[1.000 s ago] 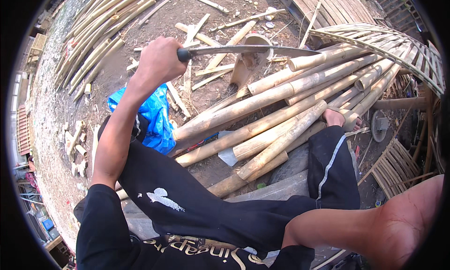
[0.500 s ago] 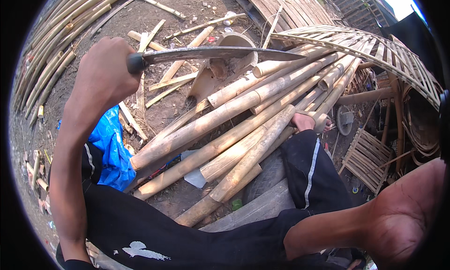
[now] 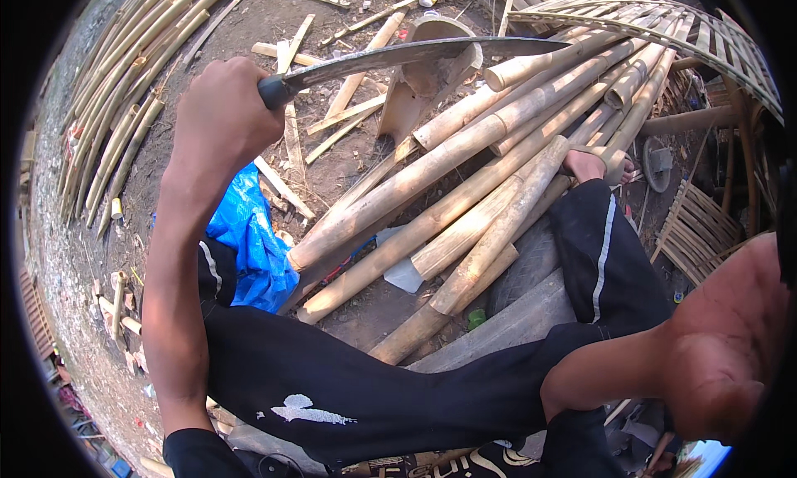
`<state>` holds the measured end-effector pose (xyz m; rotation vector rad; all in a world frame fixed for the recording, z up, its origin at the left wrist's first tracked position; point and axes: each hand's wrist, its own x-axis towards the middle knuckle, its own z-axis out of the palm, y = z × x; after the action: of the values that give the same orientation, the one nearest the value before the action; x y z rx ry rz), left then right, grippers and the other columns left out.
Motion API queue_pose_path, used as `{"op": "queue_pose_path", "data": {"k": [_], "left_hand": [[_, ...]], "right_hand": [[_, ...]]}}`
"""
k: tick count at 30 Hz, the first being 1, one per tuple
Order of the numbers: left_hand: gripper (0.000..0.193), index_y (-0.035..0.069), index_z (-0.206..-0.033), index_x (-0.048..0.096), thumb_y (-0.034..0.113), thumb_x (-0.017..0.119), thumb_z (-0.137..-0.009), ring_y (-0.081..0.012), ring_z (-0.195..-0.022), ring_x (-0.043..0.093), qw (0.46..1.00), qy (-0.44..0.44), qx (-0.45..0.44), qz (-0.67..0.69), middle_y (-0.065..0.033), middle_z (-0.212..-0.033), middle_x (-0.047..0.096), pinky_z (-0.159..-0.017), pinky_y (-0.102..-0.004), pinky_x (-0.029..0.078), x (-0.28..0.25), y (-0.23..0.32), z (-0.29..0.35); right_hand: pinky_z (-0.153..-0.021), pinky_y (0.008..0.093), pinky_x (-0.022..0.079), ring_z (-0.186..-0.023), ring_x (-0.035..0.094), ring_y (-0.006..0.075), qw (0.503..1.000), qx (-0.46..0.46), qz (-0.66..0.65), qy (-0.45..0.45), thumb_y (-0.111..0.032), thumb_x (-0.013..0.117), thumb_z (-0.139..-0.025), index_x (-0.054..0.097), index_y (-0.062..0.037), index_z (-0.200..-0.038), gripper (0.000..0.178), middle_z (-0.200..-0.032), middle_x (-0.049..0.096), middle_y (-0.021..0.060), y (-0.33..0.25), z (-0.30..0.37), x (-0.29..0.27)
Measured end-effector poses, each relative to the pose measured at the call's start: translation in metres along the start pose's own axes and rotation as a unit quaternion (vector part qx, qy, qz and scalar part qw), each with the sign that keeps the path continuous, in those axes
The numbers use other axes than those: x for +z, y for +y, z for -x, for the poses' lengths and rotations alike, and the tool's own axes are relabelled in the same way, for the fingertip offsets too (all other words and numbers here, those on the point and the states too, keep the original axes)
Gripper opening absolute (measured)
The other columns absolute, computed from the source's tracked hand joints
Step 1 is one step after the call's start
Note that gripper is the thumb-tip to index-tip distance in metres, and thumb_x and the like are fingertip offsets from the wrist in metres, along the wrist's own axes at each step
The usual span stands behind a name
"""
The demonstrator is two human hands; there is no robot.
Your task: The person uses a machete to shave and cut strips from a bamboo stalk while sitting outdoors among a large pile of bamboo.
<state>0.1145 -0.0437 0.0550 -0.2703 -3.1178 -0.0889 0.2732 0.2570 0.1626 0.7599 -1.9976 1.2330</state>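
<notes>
My left hand [image 3: 228, 109] is closed round the dark handle of a large machete [image 3: 415, 56]. The long blade points right, raised above the bamboo poles. My right hand [image 3: 721, 337] is lifted close at the right edge, with palm and wrist showing; its fingers are cut off by the dark rim. Between my legs lie several bamboo poles [image 3: 465, 164], fanned out and running from near left to far right. A shorter bamboo piece [image 3: 502, 225] rests slantwise over them. My bare foot [image 3: 586, 164] is beside the poles.
At the far left lies a stack of bamboo lengths [image 3: 124, 88]. Split strips [image 3: 365, 80] and a broken curved trough [image 3: 425, 88] lie on the dirt ahead. Blue plastic sheeting [image 3: 249, 246] is by my left leg. A woven bamboo frame [image 3: 656, 17] arches over the poles' far ends.
The whole view has shifted, so the poles and both arms now appear farther right. My left hand still grips the machete, held raised as before.
</notes>
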Motion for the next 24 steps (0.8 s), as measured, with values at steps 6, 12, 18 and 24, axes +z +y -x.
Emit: {"op": "queue_pose_path", "data": {"k": [6,12,18,24], "left_hand": [[0.017,0.003,-0.077,0.074,0.019,0.069,-0.076,-0.0416,-0.076,0.067,0.998,0.036,0.035,0.039,-0.0229,-0.075,0.067,-0.076,-0.0514,0.053,-0.005,-0.002,0.001],[0.017,0.005,-0.079,0.075,0.020,0.069,-0.077,-0.0407,-0.081,0.069,0.999,-0.006,0.004,0.049,-0.0216,-0.081,0.069,-0.079,-0.0512,0.055,-0.005,0.001,0.003],[0.016,0.007,-0.078,0.073,0.021,0.068,-0.075,-0.0361,-0.074,0.071,0.996,0.070,0.048,0.037,-0.0181,-0.078,0.070,-0.071,-0.0458,0.058,0.000,-0.007,0.000],[0.008,0.011,-0.082,0.063,0.013,0.067,-0.075,-0.0312,-0.069,0.069,0.951,0.247,0.168,0.075,-0.0056,-0.076,0.066,-0.061,-0.0457,0.055,0.028,-0.023,-0.005]], "right_hand": [[-0.096,0.0387,0.050,-0.108,0.067,0.0327,0.672,0.695,0.248,-0.055,-0.055,0.071,-0.087,0.051,0.0079,-0.132,0.080,-0.113,0.069,0.0227,0.099,0.128,0.040],[-0.103,0.0415,0.049,-0.125,0.060,0.0353,0.473,0.812,0.136,-0.313,-0.070,0.078,-0.070,0.066,0.0059,-0.124,0.094,-0.131,0.063,0.0266,0.105,0.363,0.078],[-0.098,0.0366,0.051,-0.110,0.068,0.0305,0.474,0.857,0.201,-0.022,-0.048,0.090,-0.062,0.065,0.0063,-0.123,0.085,-0.121,0.068,0.0224,0.094,0.409,0.139],[-0.065,0.0397,0.059,-0.073,0.067,0.0241,0.506,0.758,-0.278,0.303,-0.027,0.070,-0.090,0.051,-0.0052,-0.104,0.033,-0.088,0.063,0.0124,0.094,0.261,0.075]]}}
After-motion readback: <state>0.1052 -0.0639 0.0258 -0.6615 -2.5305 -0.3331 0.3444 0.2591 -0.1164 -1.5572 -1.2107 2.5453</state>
